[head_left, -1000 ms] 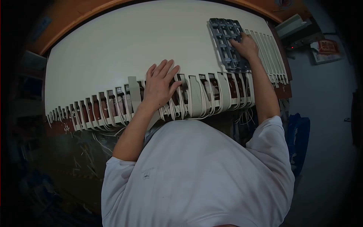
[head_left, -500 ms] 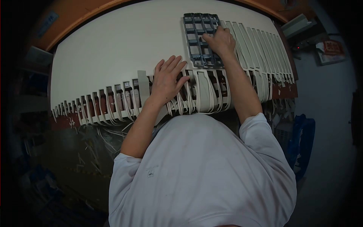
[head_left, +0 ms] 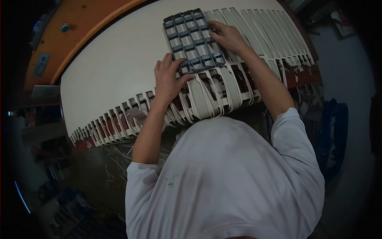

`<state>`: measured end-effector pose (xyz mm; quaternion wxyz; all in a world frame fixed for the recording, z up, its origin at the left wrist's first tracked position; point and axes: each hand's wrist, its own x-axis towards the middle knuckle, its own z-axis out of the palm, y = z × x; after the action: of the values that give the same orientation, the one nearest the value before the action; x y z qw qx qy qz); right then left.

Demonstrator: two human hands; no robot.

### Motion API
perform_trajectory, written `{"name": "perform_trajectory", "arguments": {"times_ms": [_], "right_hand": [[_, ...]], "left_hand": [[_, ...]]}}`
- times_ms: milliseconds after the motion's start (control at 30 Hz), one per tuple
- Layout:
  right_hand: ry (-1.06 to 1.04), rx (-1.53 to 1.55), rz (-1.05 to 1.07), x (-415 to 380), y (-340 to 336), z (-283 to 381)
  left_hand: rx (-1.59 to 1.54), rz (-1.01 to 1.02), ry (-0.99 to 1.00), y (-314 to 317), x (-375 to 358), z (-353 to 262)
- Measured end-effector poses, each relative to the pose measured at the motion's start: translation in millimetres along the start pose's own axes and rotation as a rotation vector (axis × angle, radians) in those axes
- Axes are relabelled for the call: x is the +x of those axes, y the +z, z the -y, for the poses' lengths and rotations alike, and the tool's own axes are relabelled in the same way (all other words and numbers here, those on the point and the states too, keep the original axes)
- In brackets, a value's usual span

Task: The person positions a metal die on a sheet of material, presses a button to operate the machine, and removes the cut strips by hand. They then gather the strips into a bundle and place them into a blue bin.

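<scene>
A dark grid frame with rows of compartments lies tilted on a large white sheet. Pale surface shows through its openings. My left hand is at the frame's lower left corner, fingers spread, the index finger touching the corner and the thumb below it. On the frame's right edge, my right hand has its thumb and fingers bent against the side. Long cut slots and pale strips lie right of the frame. Looped strips hang over the near edge below it.
A small grey piece rests among the hanging strips at left. Behind the sheet runs an orange ledge with a small green object. A blue container stands at the right, and pale scraps lie near the right edge.
The camera view has turned. The grid frame has shifted left across the sheet, and my left hand now touches its corner. My right hand has moved from on top of the frame to its right edge.
</scene>
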<state>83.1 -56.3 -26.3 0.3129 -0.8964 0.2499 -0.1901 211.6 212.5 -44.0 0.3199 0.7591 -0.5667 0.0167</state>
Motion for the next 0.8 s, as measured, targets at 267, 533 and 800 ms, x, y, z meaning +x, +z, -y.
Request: {"name": "perform_trajectory", "arguments": {"times_ms": [267,533,800], "right_hand": [[-0.089,0.011,-0.175,-2.0,15.3,-15.7],[-0.063,0.088,-0.206,-8.6,14.3,-6.2],[-0.052,0.249,-0.234,-10.1,10.1,-2.9]], "left_hand": [[0.04,-0.009,-0.048,1.6,0.1,-6.1],[0.113,0.025,-0.078,3.1,2.0,-12.3],[0.055,0.121,-0.109,-4.8,6.6,-16.4]]}}
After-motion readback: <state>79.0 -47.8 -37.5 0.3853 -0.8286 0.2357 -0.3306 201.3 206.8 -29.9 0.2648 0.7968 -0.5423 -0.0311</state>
